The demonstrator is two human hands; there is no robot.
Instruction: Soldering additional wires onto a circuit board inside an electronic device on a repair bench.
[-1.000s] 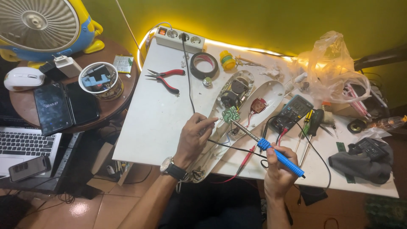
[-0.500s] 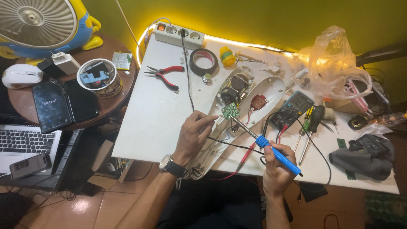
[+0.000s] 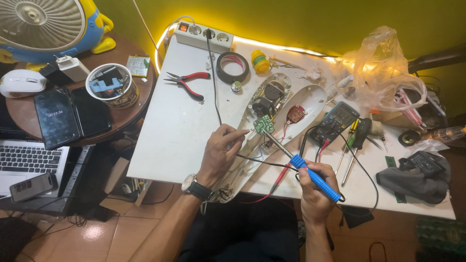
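The right hand (image 3: 315, 187) is closed around the blue handle of a soldering iron (image 3: 297, 160), held like a pen. The metal shaft runs up and to the left, and its tip meets the small green circuit board (image 3: 263, 124).

The left hand (image 3: 221, 153) rests on the desk (image 3: 179, 126) just left of the circuit board, wrist watch (image 3: 190, 184) on the forearm. Its fingers are curled, with thumb and forefinger extended toward the board's left edge; whether they pinch the board or a wire cannot be determined.

The circuit board sits on an opened white plastic casing (image 3: 310, 99), whose two long halves lie side by side. A small red board (image 3: 295, 114) lies in the half to the right of the circuit board. Black and red wires run from the casing toward the near desk edge.

Right of the circuit board: a multimeter (image 3: 335, 121), then screwdrivers (image 3: 358, 138). Further right lies a grey cloth (image 3: 412, 177). Above and left of the circuit board: a roll of black tape (image 3: 232, 67), red-handled pliers (image 3: 187, 82) and a white power strip (image 3: 204, 36) at the far desk edge. A clear plastic bag (image 3: 383, 68) stands up and to the right of the circuit board.
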